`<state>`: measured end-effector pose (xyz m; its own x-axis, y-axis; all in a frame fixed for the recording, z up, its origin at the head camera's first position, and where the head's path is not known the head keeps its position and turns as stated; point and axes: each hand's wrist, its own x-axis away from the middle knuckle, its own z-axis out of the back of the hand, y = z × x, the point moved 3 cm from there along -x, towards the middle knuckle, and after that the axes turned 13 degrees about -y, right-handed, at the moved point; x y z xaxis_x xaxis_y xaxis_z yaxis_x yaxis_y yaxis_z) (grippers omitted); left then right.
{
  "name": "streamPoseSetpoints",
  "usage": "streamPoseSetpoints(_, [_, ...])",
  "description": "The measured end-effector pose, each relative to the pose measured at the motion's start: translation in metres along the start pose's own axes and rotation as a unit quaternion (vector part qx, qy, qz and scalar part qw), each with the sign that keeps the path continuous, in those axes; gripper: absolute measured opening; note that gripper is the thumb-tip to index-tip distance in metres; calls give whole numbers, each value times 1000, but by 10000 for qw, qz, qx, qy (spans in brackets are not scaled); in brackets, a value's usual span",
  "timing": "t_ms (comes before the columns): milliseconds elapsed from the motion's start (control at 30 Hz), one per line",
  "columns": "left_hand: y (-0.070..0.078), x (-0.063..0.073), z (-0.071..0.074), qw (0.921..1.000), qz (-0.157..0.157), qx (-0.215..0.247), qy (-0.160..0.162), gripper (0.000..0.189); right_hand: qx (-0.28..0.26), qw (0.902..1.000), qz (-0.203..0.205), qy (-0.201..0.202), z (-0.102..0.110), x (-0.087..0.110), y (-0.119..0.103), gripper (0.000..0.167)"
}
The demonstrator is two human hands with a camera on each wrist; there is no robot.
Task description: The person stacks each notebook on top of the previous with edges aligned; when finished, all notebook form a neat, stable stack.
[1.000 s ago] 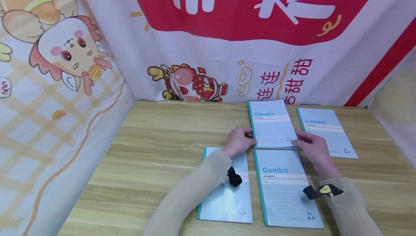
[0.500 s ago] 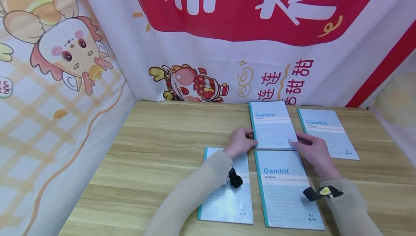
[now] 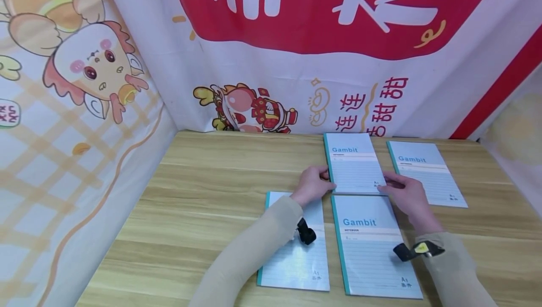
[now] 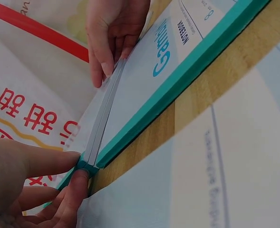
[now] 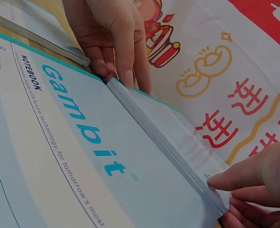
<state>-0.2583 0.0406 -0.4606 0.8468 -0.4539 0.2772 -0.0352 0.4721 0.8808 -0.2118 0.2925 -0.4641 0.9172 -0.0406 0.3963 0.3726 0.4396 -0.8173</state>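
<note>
A pale blue Gambit notebook (image 3: 354, 163) with a teal spine lies at the back of the table, its bottom edge close to the top of another notebook (image 3: 374, 246). My left hand (image 3: 312, 184) pinches its lower left corner; in the left wrist view the left thumb and fingers (image 4: 75, 164) hold the spine end. At the lower right corner my right hand (image 3: 408, 196) pinches with thumb on the cover and fingers at the side. Along the held edge (image 5: 163, 142) in the right wrist view, two layers show, perhaps stacked notebooks.
One more notebook (image 3: 425, 173) lies at the back right. Another notebook (image 3: 296, 264) sits front left, partly under my left sleeve. The wooden table (image 3: 203, 203) meets a printed cloth (image 3: 262, 62) at its back and a patterned cloth (image 3: 97, 156) at the left.
The held notebook has shifted slightly toward me and its bottom right edge, a little raised before, looks flatter. Both hands keep their hold at the corners.
</note>
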Motion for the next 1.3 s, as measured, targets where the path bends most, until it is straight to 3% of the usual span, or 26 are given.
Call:
streamPoseSetpoints(167, [1,1,1,10000,2,65,-38,62,11,10000,-7,-69,1,-1,1,64])
streamPoseSetpoints(533, [3,2,2,9999,-28,-40,-113,63,140,9997,-93,-202,1,-2,1,69])
streamPoseSetpoints(1300, [0,0,2,9994,-88,-200,-257,63,129,9998,-150,2,-4,0,-5,74])
